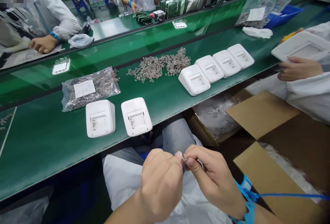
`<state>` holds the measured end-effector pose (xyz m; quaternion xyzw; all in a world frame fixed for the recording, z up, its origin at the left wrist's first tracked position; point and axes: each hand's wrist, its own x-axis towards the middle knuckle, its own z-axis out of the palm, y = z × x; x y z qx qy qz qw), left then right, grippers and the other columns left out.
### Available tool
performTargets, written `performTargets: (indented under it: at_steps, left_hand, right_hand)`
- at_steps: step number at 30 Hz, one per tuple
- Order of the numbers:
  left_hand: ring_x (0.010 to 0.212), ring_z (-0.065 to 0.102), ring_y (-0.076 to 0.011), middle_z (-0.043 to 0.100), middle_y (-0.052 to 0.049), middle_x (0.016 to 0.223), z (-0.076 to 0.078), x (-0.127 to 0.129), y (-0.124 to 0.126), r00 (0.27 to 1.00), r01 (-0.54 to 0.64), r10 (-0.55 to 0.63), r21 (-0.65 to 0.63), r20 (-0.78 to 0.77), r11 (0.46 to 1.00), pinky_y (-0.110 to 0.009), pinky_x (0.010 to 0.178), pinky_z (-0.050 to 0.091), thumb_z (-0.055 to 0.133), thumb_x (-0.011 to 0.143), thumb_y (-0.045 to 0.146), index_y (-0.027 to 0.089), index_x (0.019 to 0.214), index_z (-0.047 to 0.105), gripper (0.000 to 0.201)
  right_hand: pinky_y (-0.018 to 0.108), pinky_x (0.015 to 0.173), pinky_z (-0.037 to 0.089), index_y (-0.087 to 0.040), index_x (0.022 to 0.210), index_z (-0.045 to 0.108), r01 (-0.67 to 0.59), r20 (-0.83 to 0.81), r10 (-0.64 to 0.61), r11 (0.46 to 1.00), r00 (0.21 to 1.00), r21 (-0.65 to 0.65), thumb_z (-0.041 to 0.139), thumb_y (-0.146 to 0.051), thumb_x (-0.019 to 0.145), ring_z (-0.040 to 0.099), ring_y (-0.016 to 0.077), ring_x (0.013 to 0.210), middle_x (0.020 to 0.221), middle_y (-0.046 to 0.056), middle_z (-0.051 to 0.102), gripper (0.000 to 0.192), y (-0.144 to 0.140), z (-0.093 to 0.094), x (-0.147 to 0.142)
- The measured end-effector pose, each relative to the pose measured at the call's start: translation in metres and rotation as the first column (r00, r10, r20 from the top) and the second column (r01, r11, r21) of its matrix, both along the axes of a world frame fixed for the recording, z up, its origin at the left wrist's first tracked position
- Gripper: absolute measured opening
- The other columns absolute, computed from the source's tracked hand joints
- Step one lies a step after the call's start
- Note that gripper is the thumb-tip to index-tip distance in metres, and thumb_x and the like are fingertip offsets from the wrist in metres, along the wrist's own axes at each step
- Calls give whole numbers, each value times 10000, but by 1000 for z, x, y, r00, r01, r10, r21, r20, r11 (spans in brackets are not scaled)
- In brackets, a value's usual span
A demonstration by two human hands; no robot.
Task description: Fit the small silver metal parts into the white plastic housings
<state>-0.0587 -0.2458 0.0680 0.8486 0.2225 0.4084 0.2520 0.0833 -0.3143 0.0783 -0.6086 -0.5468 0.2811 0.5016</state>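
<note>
Above my lap, my left hand [162, 184] and my right hand [212, 177] meet with fingers pinched together. Between their fingertips is a small shiny metal clip [184, 159], partly covered by the fingers. On the green bench in front of them, two white plastic housings [136, 117] lie with their rectangular recesses facing up. A heap of similar small metal pieces [149, 69] is spread farther back. To its left lies a clear bag [103, 84] full of metal pieces, with a white label on it.
Several white housings [212, 68] stand in a row at right on the bench [165, 95]. A conveyor [123, 46] runs behind, carrying small white-framed parts [61, 66]. Open cardboard boxes [263, 110] sit below right. A co-worker's hand [300, 68] holds another housing. A blue wrist cord [291, 195] stretches rightward.
</note>
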Motion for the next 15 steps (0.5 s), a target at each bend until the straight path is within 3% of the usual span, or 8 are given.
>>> performTargets:
  at_steps: [3,6,9,15]
  left_hand:
    - [671,611,-141,657,-26,753,-1,0,1,1000,15,-15,59,3,998,-310,617,478,533,870,10,144,978,561,174]
    - [640,597,-118,670,-14,766,6,-2,4,992,66,-60,-55,109,996,-289,606,500,561,829,-31,149,1023,546,264]
    - [646,599,-116,661,-7,759,14,-4,8,985,116,-98,-126,143,985,-274,594,506,558,821,-34,161,996,538,263]
    - [631,567,-117,637,-7,731,15,-8,10,985,148,-139,-83,105,985,-292,607,500,536,811,-49,149,1002,516,276]
  right_hand:
    - [241,526,410,-190,747,559,6,-39,-8,999,999,-45,472,-228,980,530,123,571,645,1,567,251,-3,2,0]
    - [241,525,420,-192,771,570,31,-38,-31,999,999,5,482,-207,971,537,128,579,654,4,569,219,-4,3,0]
    - [257,557,440,-189,822,578,34,70,-40,996,997,84,475,-151,954,544,139,626,702,20,580,172,-3,2,-2]
    - [286,641,497,-184,919,582,-17,239,-28,982,971,187,487,-52,903,579,162,727,795,43,615,164,-1,3,-5]
